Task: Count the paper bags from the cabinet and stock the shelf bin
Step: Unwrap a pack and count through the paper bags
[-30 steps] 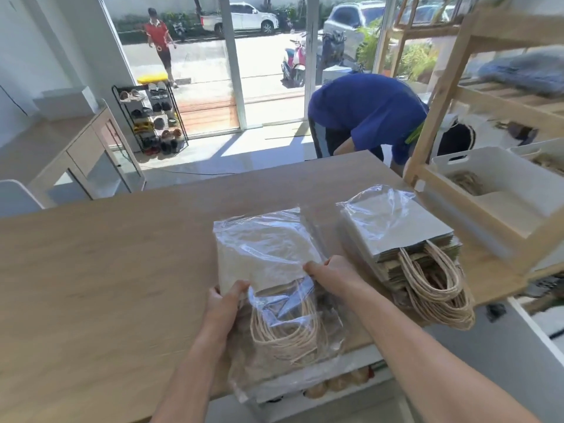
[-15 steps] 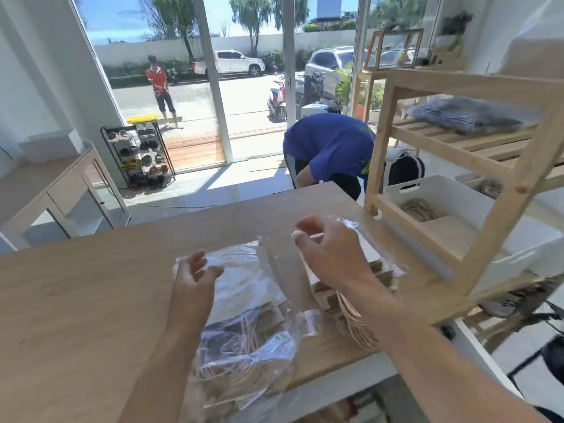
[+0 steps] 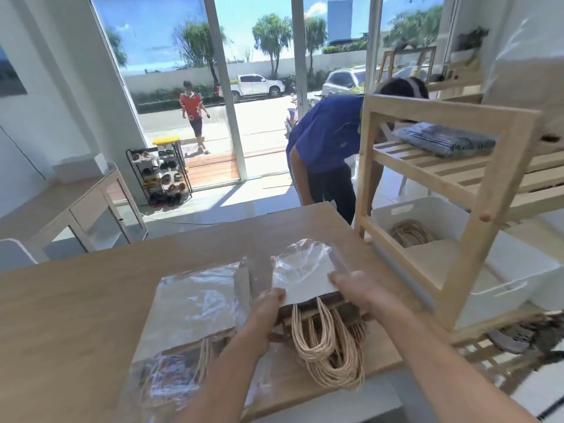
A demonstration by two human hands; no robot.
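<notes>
Two stacks of paper bags with twisted rope handles lie on the wooden counter (image 3: 76, 315). The left stack (image 3: 192, 306) lies flat in a clear plastic sleeve. The right stack (image 3: 308, 279) is half out of its plastic wrap, and its handles (image 3: 326, 352) hang toward me. My left hand (image 3: 262, 319) grips the near left edge of the right stack. On the stack's right side, my right hand (image 3: 357, 288) holds it. A white shelf bin (image 3: 457, 248) with some bags inside sits on the lower level of the wooden shelf (image 3: 488, 178) to the right.
A person in a blue shirt (image 3: 326, 138) bends over just behind the counter, next to the shelf. A dark wrapped bundle (image 3: 445, 141) lies on the upper slatted shelf. A shoe rack (image 3: 161, 175) stands by the glass doors, a side table (image 3: 88, 206) at left.
Both hands left the left sleeved stack and closed on the right stack. The view tilted up, and the person in blue has straightened a little.
</notes>
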